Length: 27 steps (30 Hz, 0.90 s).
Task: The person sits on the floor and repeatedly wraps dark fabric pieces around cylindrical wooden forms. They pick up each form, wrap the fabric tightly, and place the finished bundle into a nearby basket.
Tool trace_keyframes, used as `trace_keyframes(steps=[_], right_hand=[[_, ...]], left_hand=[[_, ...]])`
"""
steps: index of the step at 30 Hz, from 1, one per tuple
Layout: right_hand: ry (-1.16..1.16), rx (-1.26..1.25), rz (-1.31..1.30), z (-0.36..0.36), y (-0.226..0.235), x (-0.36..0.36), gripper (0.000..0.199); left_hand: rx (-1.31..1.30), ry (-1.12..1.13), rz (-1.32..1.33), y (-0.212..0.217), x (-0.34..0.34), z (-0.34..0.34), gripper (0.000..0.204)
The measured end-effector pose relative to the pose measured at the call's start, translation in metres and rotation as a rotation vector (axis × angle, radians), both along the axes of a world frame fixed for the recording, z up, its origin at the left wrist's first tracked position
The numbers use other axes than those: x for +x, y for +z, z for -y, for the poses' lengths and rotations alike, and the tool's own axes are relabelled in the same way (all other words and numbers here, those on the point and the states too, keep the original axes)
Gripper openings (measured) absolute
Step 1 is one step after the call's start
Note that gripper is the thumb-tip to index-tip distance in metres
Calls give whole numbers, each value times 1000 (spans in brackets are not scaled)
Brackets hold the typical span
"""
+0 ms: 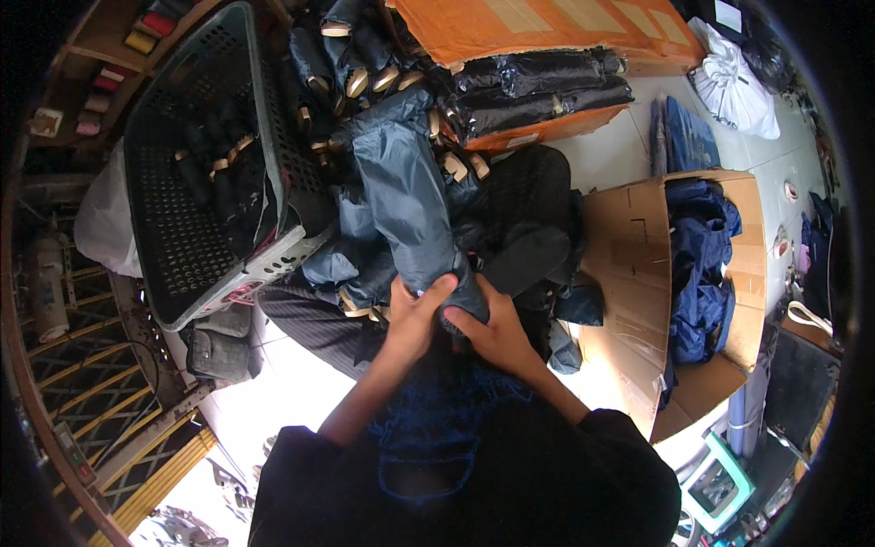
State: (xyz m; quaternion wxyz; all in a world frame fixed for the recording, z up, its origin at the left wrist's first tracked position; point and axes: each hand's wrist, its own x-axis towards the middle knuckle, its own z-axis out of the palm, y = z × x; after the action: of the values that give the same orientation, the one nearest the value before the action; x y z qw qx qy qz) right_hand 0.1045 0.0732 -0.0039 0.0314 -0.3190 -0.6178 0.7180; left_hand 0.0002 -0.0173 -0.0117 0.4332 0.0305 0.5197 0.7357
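Both hands grip the near end of a long, slate-grey nylon bundle [401, 182], which stretches away from me over my lap. My left hand [417, 314] closes round its left side, thumb on top. From the right, my right hand [492, 328] wraps the same end, its thumb pressed inward. What lies inside the fabric is hidden. Beneath and beside it are more slate-grey fabric pieces [333, 262]. Beyond its far end lie several dark rolled bundles with tan ends [355, 82].
A dark perforated plastic basket [196, 305] holding similar dark bundles leans at the left. Black plastic-wrapped packs [538, 87] lie by an orange-taped carton [556, 27] at the back. An open cardboard box [624, 292] with navy fabric [700, 273] stands at the right.
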Motion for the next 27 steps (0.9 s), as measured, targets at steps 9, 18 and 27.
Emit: trace_keyframes(steps=[9,18,27], right_hand=[[63,260,-36,0,-7,-6,38],[49,144,-127,-6,1,-16,40],[6,-539,-207,-14,-14,-21,53]], left_hand=[[209,-36,-31,25,-46,-20,61],[42,69,-14,16,-15,-25,50],[240,-212,-153,13,-30,-16,52]])
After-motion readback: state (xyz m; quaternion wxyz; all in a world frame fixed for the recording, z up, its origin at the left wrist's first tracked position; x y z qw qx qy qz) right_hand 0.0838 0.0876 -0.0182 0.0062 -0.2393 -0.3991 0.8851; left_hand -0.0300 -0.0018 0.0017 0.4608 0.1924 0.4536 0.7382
